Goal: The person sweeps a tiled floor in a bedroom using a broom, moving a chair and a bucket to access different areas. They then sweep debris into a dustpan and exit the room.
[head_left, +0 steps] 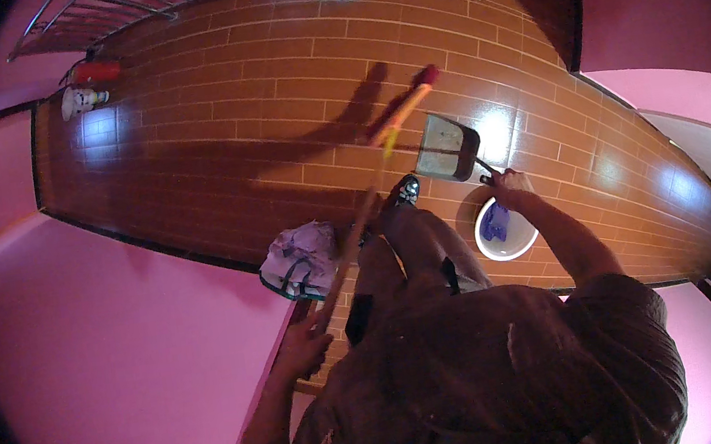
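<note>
My left hand is closed around the wooden stick of a broom. The broom slants up and to the right, and its narrow orange-and-red head is blurred beyond my feet. My right hand grips the dark handle of a dustpan. The pan's grey tray lies just ahead of my shoe, right of the broom head; I cannot tell whether it touches the floor. Below my right hand stands a white bucket with a purple cloth in it.
A bulging pink bag sits by the wall at my left. Brown tiles cover the floor between pink walls. At the far left are a red cylinder and white containers. A metal railing runs along the far edge.
</note>
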The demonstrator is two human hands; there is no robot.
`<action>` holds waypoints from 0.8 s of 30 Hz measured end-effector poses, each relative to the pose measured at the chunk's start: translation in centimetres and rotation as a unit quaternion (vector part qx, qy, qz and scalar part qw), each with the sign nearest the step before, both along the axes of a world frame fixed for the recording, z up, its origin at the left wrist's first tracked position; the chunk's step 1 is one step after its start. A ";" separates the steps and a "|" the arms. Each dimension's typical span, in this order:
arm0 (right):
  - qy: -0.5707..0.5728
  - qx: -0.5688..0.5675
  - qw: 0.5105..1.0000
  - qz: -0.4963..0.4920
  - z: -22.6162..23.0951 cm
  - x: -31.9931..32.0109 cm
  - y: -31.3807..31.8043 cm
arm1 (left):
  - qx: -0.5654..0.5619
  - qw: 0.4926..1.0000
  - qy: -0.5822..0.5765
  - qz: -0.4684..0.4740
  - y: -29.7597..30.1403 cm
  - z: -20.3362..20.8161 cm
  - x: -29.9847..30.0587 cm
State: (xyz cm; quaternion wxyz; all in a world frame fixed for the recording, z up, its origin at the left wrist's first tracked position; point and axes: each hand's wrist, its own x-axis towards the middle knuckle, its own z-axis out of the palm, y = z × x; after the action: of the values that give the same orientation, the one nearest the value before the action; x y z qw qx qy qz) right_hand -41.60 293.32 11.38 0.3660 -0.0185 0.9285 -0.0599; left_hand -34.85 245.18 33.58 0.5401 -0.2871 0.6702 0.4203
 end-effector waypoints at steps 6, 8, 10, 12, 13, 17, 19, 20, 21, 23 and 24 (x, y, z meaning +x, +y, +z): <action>-0.023 0.013 0.994 -0.103 0.1 2.2 1.3 | -0.140 0.978 0.072 -0.135 -0.4 1.6 -3.9; -0.010 -0.003 0.991 -0.136 0.3 2.7 1.1 | -0.141 0.970 0.104 -0.171 -1.1 1.0 -5.1; 0.023 -0.025 0.988 -0.150 -0.3 3.5 0.9 | -0.100 0.978 0.098 -0.153 -1.6 -0.3 -6.6; 0.011 -0.034 0.980 -0.196 -0.6 3.9 0.8 | -0.074 0.973 0.118 -0.183 -0.7 -2.1 -8.3; 0.006 -0.042 0.976 -0.215 -0.7 3.7 0.6 | -0.070 0.963 0.143 -0.217 0.6 -3.4 -9.2; -0.011 -0.044 0.973 -0.225 -0.8 3.7 0.0 | -0.032 0.929 0.229 -0.290 7.1 -9.8 -12.0; -0.009 -0.036 0.970 -0.239 -1.1 3.9 -0.2 | -0.074 0.904 0.203 -0.369 10.0 -12.0 -11.5; -0.008 -0.031 0.969 -0.245 -1.3 4.1 -0.3 | -0.083 0.896 0.194 -0.390 11.3 -12.3 -10.4; -0.018 -0.025 0.968 -0.248 -1.3 4.0 -0.4 | -0.094 0.888 0.184 -0.411 11.8 -12.9 -9.2; -0.038 -0.019 0.967 -0.250 -1.0 3.6 -1.3 | 0.019 0.911 0.212 -0.352 9.1 -16.3 -3.5; -0.034 -0.013 0.971 -0.238 -0.9 3.9 -1.3 | 0.065 0.915 0.213 -0.337 8.5 -15.6 -2.4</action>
State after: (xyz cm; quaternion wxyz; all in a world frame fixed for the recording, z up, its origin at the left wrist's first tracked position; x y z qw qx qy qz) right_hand -37.73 291.97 10.43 0.3726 0.2002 0.8923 -0.1574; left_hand -37.24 253.71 17.95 0.5118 0.0880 0.7974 0.3073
